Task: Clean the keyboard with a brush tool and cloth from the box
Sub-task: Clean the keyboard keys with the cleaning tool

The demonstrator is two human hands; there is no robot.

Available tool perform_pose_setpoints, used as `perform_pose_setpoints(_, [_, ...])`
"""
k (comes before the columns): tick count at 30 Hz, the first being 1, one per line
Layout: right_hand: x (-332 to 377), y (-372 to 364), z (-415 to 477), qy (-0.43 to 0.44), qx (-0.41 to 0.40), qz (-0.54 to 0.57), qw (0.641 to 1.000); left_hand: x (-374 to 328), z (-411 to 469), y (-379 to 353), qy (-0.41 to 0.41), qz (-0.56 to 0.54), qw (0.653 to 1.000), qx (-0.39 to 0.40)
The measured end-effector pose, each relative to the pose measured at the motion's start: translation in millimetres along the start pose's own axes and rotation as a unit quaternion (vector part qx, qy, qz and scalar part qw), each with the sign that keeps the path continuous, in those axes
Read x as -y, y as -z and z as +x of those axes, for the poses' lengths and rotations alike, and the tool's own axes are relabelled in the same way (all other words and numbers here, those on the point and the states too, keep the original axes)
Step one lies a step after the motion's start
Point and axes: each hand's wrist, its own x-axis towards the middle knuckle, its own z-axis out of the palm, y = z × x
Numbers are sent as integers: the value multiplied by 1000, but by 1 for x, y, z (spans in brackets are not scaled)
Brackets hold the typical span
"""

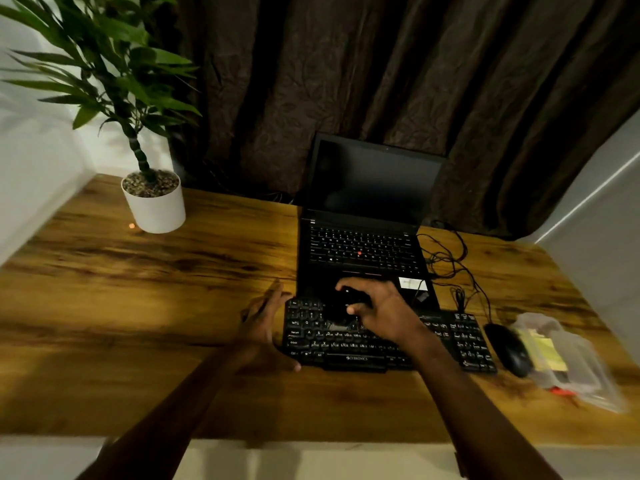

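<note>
We hold a dark brush tool (343, 303) in our right hand (379, 311), fingers curled around it from above so its working end bears down on the upper left rows of the black keyboard (388, 341). The tool is blurred and dark, so its exact shape escapes us. Our left hand (263, 327) rests flat against the keyboard's left edge, fingers spread and gripping nothing; we judge it is there to brace the board so the brushing does not push it across the wooden desk (156, 323).

The clear box (568, 358) lies at the right end of the desk, just beside the black mouse (507, 348), near enough to reach for the cloth later. Something yellow shows through its wall; whether that is the cloth we cannot tell.

We count 2 hands, 1 brush tool, 1 external keyboard, 1 open laptop (367, 216) behind it, 1 mouse, 1 box and 1 potted plant (154, 199) at the far left.
</note>
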Motion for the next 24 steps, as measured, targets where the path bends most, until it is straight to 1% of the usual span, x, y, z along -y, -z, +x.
perform_pose_setpoints(2, [-16,10,-6,-18,2,4,1000,1,-1,0,-4,-6,1000,1])
perform_pose_setpoints(4, [-32,21,-14,-44,-13,0,999,0,-2,0,-1,-13,1000,2])
perform_pose_setpoints(6, [-42,28,-19,-59,-26,-18,998,-2,-3,1,2,-13,1000,2])
perform_pose_setpoints(8, [-44,27,-17,-67,-20,-49,996,-5,-3,2,5,-18,1000,9])
perform_pose_setpoints(11, [-31,13,-7,-52,-7,-63,997,-3,-3,2,5,-24,1000,7])
perform_pose_setpoints(14, [-19,2,0,-11,-4,1,1000,-1,-1,0,3,-18,1000,2])
perform_pose_setpoints(16, [-18,3,-2,-1,-6,27,1000,0,-1,1,3,-21,1000,1])
perform_pose_setpoints(18, [-28,11,-6,-9,-8,18,1000,0,-2,1,3,-26,1000,2])
perform_pose_setpoints(22, [-57,37,-25,-55,-21,-37,998,-1,-2,0,0,-40,999,7])
perform_pose_setpoints(24, [-63,45,-32,-61,-30,-63,996,-2,-4,0,5,-53,998,13])
